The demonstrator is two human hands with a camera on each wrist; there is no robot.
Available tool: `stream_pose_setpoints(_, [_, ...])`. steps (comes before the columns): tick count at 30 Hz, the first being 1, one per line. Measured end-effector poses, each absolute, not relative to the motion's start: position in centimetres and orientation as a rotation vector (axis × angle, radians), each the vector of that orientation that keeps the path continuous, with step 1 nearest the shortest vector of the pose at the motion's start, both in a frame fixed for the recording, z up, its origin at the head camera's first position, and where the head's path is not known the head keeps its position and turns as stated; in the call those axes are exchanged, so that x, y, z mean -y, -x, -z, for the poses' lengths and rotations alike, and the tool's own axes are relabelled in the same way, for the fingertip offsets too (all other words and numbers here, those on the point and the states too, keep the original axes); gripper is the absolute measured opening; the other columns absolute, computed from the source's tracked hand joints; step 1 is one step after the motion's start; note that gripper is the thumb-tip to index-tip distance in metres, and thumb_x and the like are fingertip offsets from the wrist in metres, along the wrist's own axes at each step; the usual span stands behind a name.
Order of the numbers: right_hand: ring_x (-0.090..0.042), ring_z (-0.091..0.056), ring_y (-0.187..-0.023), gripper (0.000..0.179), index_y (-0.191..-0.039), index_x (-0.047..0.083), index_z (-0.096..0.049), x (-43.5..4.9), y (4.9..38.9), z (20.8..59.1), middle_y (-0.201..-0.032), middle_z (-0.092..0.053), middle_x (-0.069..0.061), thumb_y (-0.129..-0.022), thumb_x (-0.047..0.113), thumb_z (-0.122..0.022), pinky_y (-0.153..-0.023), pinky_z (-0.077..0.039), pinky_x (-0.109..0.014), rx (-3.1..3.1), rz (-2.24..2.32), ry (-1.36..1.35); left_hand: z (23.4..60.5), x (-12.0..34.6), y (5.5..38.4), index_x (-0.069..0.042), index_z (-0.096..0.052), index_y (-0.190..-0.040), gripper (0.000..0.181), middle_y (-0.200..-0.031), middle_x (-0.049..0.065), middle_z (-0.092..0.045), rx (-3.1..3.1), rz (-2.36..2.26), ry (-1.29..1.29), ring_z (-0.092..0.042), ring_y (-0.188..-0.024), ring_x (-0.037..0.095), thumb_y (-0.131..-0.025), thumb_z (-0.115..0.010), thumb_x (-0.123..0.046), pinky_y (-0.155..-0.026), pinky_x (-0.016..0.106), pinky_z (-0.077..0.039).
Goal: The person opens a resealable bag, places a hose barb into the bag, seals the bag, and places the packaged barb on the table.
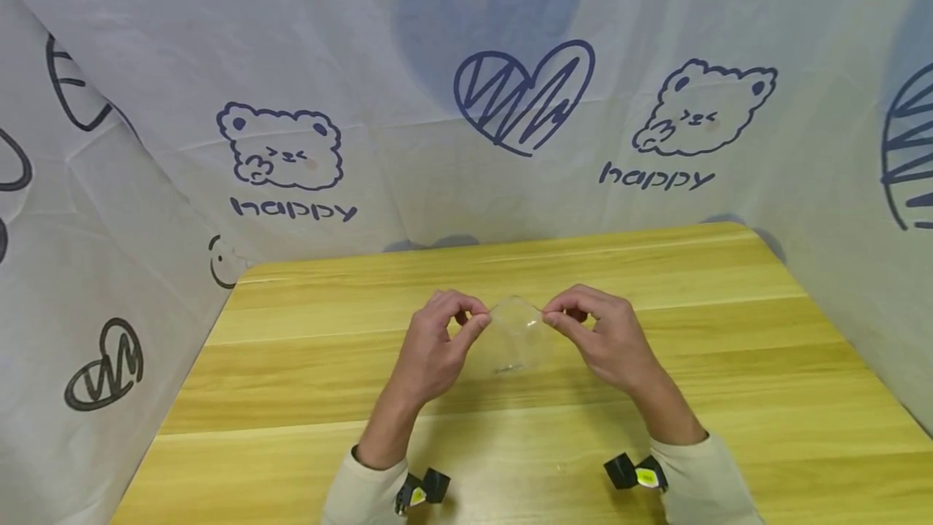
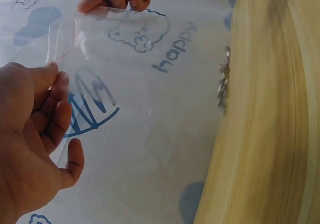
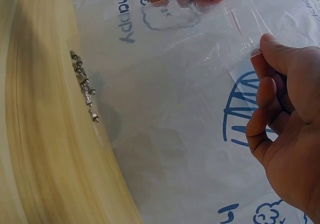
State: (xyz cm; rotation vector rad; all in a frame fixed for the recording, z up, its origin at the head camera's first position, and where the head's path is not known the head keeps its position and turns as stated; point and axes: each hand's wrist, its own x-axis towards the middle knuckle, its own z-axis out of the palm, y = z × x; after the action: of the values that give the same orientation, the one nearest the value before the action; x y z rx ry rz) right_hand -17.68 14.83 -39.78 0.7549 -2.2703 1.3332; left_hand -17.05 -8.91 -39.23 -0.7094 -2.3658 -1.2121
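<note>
A clear plastic zip bag [image 1: 513, 340] hangs over the table between both hands. By its upper left edge, my left hand [image 1: 437, 340] pinches it between thumb and index finger. On the other side my right hand [image 1: 611, 339] pinches the upper right edge the same way. Between the two grips the film arches up at the back. A thin red line [image 3: 235, 22] runs along the top of the bag in the right wrist view. Several small silvery metal pieces, screw-like fittings [image 3: 85, 86], lie in a row along the bag's bottom.
Beneath the hands spreads a yellow wood-grain table [image 1: 306, 379]. A white cloth [image 1: 408, 177] printed with hearts and bears hangs behind it and at the sides. Each wrist carries a small black camera, the left one [image 1: 436, 485] and the right one [image 1: 621, 471].
</note>
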Motion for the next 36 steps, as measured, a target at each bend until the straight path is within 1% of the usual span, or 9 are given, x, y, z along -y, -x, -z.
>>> stream_pose_setpoints(4, [-0.005, -0.052, -0.072, 0.004, -0.09, 0.013, -0.072, -14.8, 17.6, 39.8, -0.083, -0.067, 0.007, -0.089, 0.012, -0.068, -0.066, -0.045, -0.018, 2.269, -1.329, -0.774, 39.3, 9.0, 17.0, -0.009, -0.061, -0.094, 0.007, -0.088, 0.002, -0.062, 2.383, 1.231, 0.725, -0.054, -0.086, 0.014, -0.097, -0.057, -0.015, -0.077, 0.032, -0.046])
stream_pose_setpoints(9, [-0.005, -0.053, -0.073, 0.005, -0.09, 0.011, -0.071, -14.6, 17.6, 39.7, -0.083, -0.067, 0.006, -0.089, 0.014, -0.068, -0.067, -0.045, -0.018, 2.27, -1.335, -0.785, 39.3, 8.9, 17.0, -0.01, -0.063, -0.095, 0.008, -0.094, 0.002, -0.065, 2.378, 1.261, 0.745, -0.058, -0.091, 0.014, -0.096, -0.06, -0.017, -0.083, 0.035, -0.048])
stream_pose_setpoints(14, [-0.005, -0.053, -0.073, 0.005, -0.09, 0.012, -0.071, -14.5, 17.5, 39.6, -0.083, -0.067, 0.007, -0.089, 0.014, -0.068, -0.067, -0.044, -0.018, 2.269, -1.334, -0.798, 39.4, 8.8, 17.0, -0.01, -0.062, -0.092, 0.008, -0.09, 0.002, -0.065, 2.357, 1.232, 0.783, -0.058, -0.089, 0.015, -0.096, -0.059, -0.015, -0.082, 0.035, -0.05])
stream_pose_setpoints(19, [-0.005, -0.052, -0.072, 0.006, -0.09, 0.014, -0.071, -14.4, 17.5, 39.6, -0.083, -0.067, 0.005, -0.088, 0.01, -0.068, -0.066, -0.044, -0.018, 2.252, -1.333, -0.815, 39.3, 8.9, 16.8, -0.013, -0.065, -0.095, 0.005, -0.096, -0.002, -0.067, 2.377, 1.238, 0.82, -0.06, -0.093, 0.012, -0.095, -0.061, -0.017, -0.083, 0.037, -0.051])
stream_pose_setpoints(23, [-0.005, -0.051, -0.072, 0.009, -0.09, 0.016, -0.071, -14.4, 17.4, 39.7, -0.083, -0.066, 0.006, -0.087, 0.008, -0.069, -0.066, -0.043, -0.019, 2.253, -1.33, -0.824, 39.2, 8.9, 16.7, -0.013, -0.065, -0.092, 0.006, -0.092, -0.002, -0.067, 2.39, 1.182, 0.847, -0.059, -0.088, 0.012, -0.095, -0.061, -0.017, -0.081, 0.034, -0.051])
stream_pose_setpoints(25, [-0.005, -0.051, -0.072, 0.007, -0.09, 0.015, -0.071, -14.3, 17.4, 39.7, -0.083, -0.066, 0.007, -0.088, 0.009, -0.068, -0.066, -0.043, -0.019, 2.25, -1.329, -0.828, 39.0, 8.9, 16.6, -0.014, -0.066, -0.091, 0.006, -0.091, -0.002, -0.068, 2.389, 1.138, 0.842, -0.058, -0.087, 0.012, -0.095, -0.062, -0.017, -0.08, 0.032, -0.05])
stream_pose_setpoints(29, [-0.005, -0.051, -0.071, 0.003, -0.089, 0.012, -0.071, -14.0, 17.4, 39.9, -0.082, -0.066, 0.006, -0.089, 0.012, -0.068, -0.064, -0.044, -0.02, 2.23, -1.325, -0.855, 38.6, 8.9, 16.4, -0.016, -0.069, -0.092, 0.004, -0.091, -0.004, -0.07, 2.39, 1.063, 0.827, -0.057, -0.085, 0.013, -0.092, -0.066, -0.019, -0.077, 0.031, -0.048])
stream_pose_setpoints(33, [-0.005, -0.052, -0.07, 0.004, -0.088, 0.01, -0.07, -13.8, 17.3, 40.0, -0.082, -0.066, 0.005, -0.088, 0.013, -0.069, -0.062, -0.044, -0.02, 2.217, -1.331, -0.883, 38.5, 8.8, 16.4, -0.014, -0.067, -0.088, 0.005, -0.086, -0.003, -0.069, 2.384, 0.98, 0.851, -0.052, -0.076, 0.013, -0.091, -0.066, -0.018, -0.072, 0.03, -0.044])
stream_pose_setpoints(36, [-0.005, -0.052, -0.07, 0.004, -0.089, 0.01, -0.07, -13.6, 17.3, 40.0, -0.082, -0.066, 0.004, -0.088, 0.014, -0.068, -0.062, -0.044, -0.02, 2.201, -1.341, -0.894, 38.4, 8.8, 16.3, -0.014, -0.067, -0.088, 0.005, -0.085, -0.003, -0.069, 2.376, 0.911, 0.849, -0.053, -0.076, 0.013, -0.09, -0.067, -0.019, -0.071, 0.031, -0.044])
